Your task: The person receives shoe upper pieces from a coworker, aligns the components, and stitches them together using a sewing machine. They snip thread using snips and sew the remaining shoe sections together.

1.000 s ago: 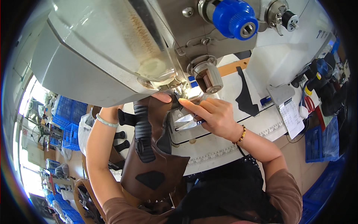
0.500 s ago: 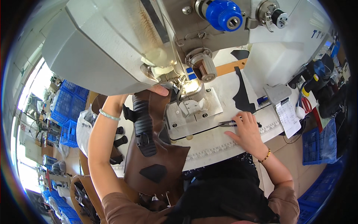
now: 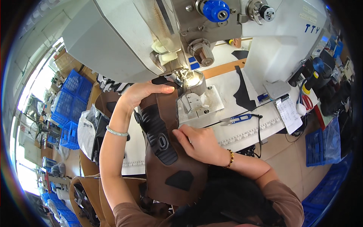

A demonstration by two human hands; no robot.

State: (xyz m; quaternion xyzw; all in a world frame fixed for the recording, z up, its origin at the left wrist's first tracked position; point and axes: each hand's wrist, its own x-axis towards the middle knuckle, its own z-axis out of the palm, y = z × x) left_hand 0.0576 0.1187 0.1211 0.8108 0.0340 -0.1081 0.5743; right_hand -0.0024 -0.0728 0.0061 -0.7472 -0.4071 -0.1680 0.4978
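Note:
A brown leather piece (image 3: pixel 159 187) with a ribbed black panel (image 3: pixel 153 125) and a black patch (image 3: pixel 179 180) hangs from the sewing machine's work area over the near table edge. My left hand (image 3: pixel 141 94) grips its far end beside the lit needle area (image 3: pixel 193 80), thumb on top and the other fingers mostly hidden. With fingers curled, my right hand (image 3: pixel 200 145) holds the right edge of the same leather. Thread snips (image 3: pixel 242 118) with blue handles and a black cord lie on the table, away from both hands.
The sewing machine (image 3: pixel 102 49) looms over the far side. A black cut piece (image 3: pixel 243 92) rests on the white table, right of the metal plate. Red-handled scissors (image 3: pixel 308 102) and a paper slip (image 3: pixel 289 117) are at the right. Blue crates (image 3: pixel 73 90) stand at the left.
My right hand has let go of the snips, leaving them on the table, and moved left onto the leather. The leather has shifted right and turned slightly, my left hand moving with it.

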